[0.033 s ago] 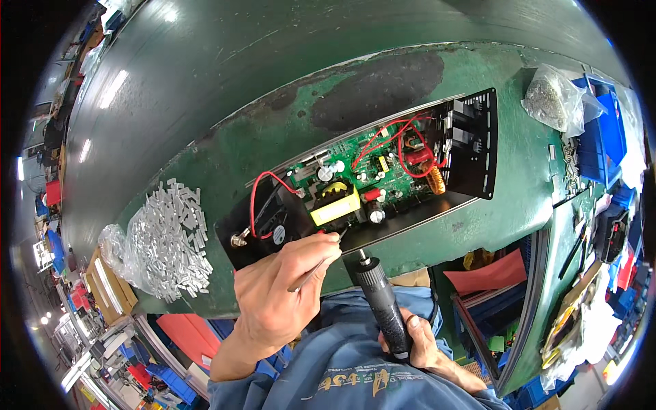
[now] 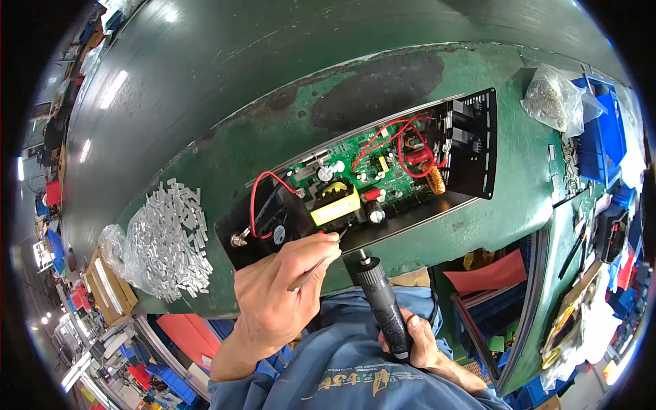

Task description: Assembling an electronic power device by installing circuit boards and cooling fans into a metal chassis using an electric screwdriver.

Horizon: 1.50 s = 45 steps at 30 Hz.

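Observation:
My left hand (image 2: 283, 294) is closed in a pinch on slim metal tweezers (image 2: 303, 279), whose tip points into the near side of an open black metal case (image 2: 403, 227). Inside the case lies a green circuit board (image 2: 389, 179) with a yellow-wrapped transformer (image 2: 335, 208), capacitors, a copper coil (image 2: 435, 179) and looped red wires (image 2: 371, 145). What the tweezers' tip touches is too small to make out. My right hand (image 2: 418, 339) is wrapped round a black electric screwdriver (image 2: 384, 307). Its bit points up, just short of the case's near edge and apart from it.
A heap of small silvery metal pieces (image 2: 174, 236) spills from a clear bag at left, beside a cardboard box (image 2: 109, 283). At right are a bag of small parts (image 2: 552, 101), blue bins (image 2: 607, 133) and loose metal pieces on the green bench (image 2: 509, 212). Below right is an open shelf with red sheet (image 2: 488, 280).

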### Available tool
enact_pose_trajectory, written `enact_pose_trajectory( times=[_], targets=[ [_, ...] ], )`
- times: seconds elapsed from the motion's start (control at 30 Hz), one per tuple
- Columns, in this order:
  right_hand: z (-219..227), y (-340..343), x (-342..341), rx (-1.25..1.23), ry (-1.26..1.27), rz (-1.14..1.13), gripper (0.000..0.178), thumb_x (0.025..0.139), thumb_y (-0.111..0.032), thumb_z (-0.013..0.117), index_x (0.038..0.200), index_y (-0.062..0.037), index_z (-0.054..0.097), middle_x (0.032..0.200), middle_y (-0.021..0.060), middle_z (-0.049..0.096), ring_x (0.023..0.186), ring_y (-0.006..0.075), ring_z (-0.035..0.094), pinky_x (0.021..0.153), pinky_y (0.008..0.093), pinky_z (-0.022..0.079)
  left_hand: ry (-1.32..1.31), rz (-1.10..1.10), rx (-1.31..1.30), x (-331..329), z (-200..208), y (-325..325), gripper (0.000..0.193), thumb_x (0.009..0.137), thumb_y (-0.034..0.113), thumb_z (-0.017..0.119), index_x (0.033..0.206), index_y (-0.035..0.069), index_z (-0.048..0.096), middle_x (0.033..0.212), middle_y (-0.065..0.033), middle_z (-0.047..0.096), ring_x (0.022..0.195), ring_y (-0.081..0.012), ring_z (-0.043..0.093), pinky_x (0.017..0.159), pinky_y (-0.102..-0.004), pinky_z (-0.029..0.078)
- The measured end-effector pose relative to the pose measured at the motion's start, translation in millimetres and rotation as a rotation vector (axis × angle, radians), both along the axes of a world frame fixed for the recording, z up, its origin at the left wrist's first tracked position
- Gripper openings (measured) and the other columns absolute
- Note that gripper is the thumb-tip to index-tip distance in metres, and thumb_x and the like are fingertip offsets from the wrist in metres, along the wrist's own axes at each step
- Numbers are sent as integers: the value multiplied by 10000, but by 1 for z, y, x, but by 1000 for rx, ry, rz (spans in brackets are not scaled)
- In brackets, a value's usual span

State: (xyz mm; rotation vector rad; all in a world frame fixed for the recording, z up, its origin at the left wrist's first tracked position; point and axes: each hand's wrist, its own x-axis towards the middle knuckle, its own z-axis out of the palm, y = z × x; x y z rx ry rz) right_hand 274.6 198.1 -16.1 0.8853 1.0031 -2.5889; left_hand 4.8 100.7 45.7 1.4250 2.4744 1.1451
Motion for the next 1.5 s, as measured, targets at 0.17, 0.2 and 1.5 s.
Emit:
enact_pose_trajectory(
  times=[0.17,0.2,1.5],
  targets=[
    [4,0,-6,32,-27,14,774,1054,-653,322,1340,38,521,907,94,664,752,149,613,705,283,487,-10,-4,16,-2,0,0,178,885,0,751,1041,10,665,978,-99,773,735,-215,752,603,-278,567],
    [4,0,-7,68,-51,27,846,1023,-720,308,1345,35,515,866,110,673,690,153,612,649,279,479,-24,-2,16,-2,0,0,188,885,0,752,1050,15,662,981,-96,772,740,-216,753,604,-281,568],
    [13,20,-9,183,-103,178,910,1006,-759,281,1340,53,519,868,88,669,744,127,601,686,266,454,-229,-632,-271,-93,31,33,181,765,61,772,947,66,771,969,-63,761,762,-222,744,583,-313,567]
  ],
)
